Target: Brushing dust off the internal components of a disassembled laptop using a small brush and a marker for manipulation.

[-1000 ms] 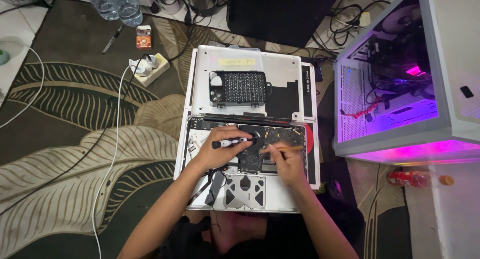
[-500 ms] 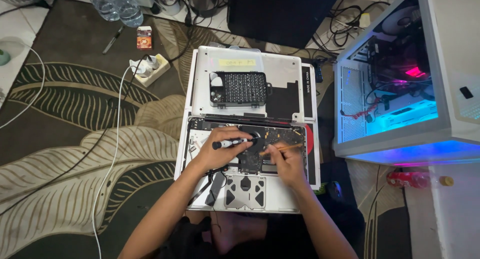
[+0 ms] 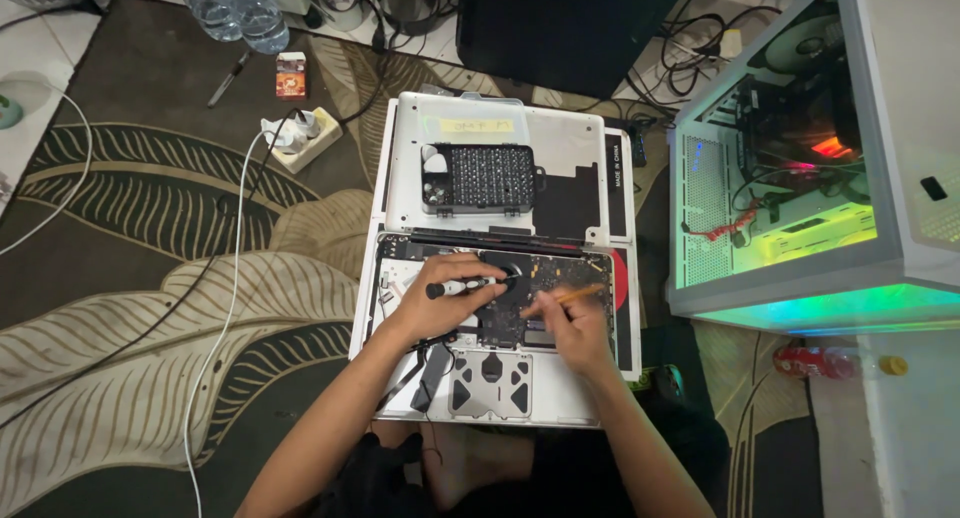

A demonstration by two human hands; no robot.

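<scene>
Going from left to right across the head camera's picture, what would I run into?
White cable → power strip → left hand holding a screwdriver → opened laptop's circuit board → right hand holding a thin orange stick → lit computer case.

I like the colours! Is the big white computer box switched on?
On. The white glass-sided computer case glows green along its bottom edge, with an orange-pink light inside among its parts.

Your arms are bare all the way down, no sleeves, watch or rings on your left hand (image 3: 430, 303) or right hand (image 3: 570, 328) (dark shorts, bare feet).
</scene>
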